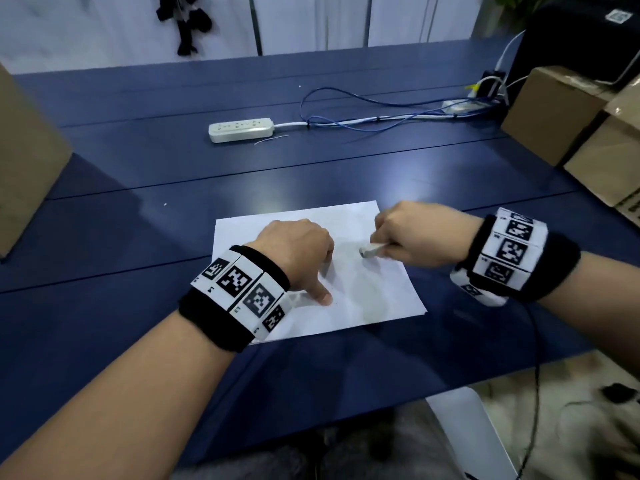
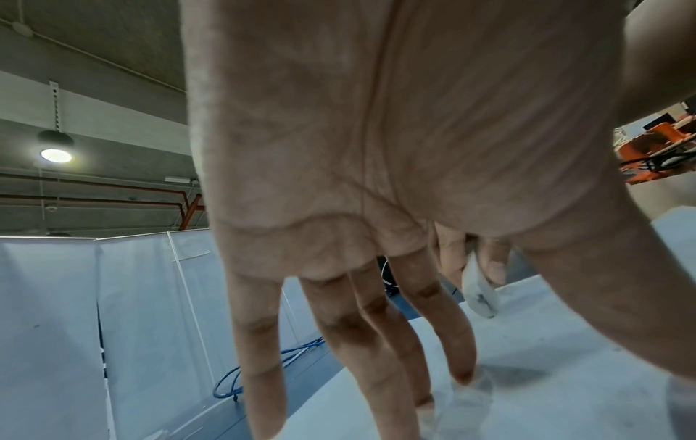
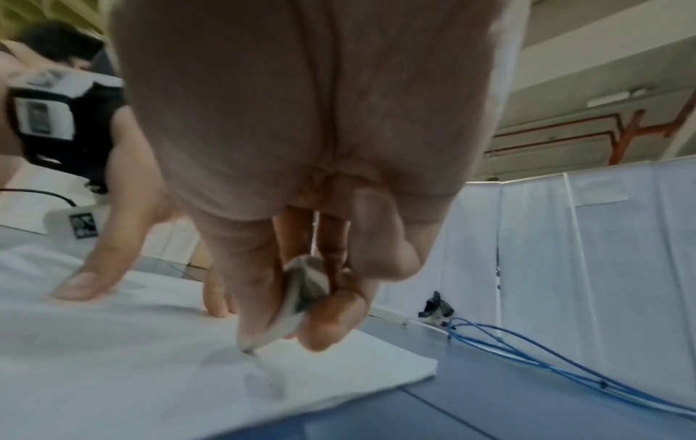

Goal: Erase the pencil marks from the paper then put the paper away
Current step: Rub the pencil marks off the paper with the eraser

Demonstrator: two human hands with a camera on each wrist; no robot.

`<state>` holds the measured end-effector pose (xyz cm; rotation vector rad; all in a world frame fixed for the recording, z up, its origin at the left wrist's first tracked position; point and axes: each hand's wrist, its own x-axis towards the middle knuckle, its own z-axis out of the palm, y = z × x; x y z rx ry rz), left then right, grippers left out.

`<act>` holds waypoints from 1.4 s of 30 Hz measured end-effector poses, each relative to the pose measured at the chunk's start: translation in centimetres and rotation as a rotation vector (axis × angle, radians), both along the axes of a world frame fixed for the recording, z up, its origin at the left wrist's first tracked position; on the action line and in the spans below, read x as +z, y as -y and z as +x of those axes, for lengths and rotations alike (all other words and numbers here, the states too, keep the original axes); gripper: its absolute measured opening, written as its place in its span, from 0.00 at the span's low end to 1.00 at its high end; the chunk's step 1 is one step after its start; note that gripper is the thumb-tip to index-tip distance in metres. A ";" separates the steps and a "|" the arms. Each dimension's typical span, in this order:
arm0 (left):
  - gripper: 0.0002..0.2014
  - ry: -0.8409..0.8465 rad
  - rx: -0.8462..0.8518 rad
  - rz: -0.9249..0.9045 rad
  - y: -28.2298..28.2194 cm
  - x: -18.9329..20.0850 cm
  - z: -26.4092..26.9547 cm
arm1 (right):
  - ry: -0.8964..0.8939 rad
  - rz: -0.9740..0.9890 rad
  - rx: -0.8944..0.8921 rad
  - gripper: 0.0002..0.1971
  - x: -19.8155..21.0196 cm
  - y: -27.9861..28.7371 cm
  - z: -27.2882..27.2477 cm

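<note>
A white sheet of paper (image 1: pixel 367 299) lies flat on the blue table (image 1: pixel 138 237) near its front edge. My left hand (image 1: pixel 298 251) presses down on the sheet's left half with straight, spread fingers (image 2: pixel 376 342). My right hand (image 1: pixel 415 237) hovers over the sheet's upper right part and pinches a small white eraser (image 1: pixel 370 251) with a greyed tip. In the right wrist view the eraser (image 3: pixel 301 294) touches the paper (image 3: pixel 113 372) beside faint grey smudges. In the left wrist view the eraser (image 2: pixel 480 293) shows beyond my left fingers.
A white power strip (image 1: pixel 240 129) with blue and white cables (image 1: pixel 363 116) lies at the table's middle back. Cardboard boxes stand at the left edge (image 1: pixel 24 161) and at the right (image 1: pixel 568 116). White partition panels (image 1: pixel 311 19) run behind the table.
</note>
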<state>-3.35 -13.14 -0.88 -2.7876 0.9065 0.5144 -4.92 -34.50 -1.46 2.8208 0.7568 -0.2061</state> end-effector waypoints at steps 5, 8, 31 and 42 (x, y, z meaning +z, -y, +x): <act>0.27 0.016 0.003 -0.011 -0.1 -0.3 0.1 | -0.285 0.139 0.241 0.13 1.0 -0.7 -3.9; 0.28 0.016 -0.007 -0.014 -0.1 -0.2 0.2 | -0.132 0.035 0.129 0.28 0.8 -0.2 -1.4; 0.29 0.008 -0.001 -0.011 0.0 -0.4 0.2 | -0.159 0.174 0.095 0.23 0.4 0.9 -2.7; 0.28 0.016 0.003 -0.007 0.1 -0.3 0.2 | -0.066 0.114 0.165 0.15 -0.1 0.3 -3.0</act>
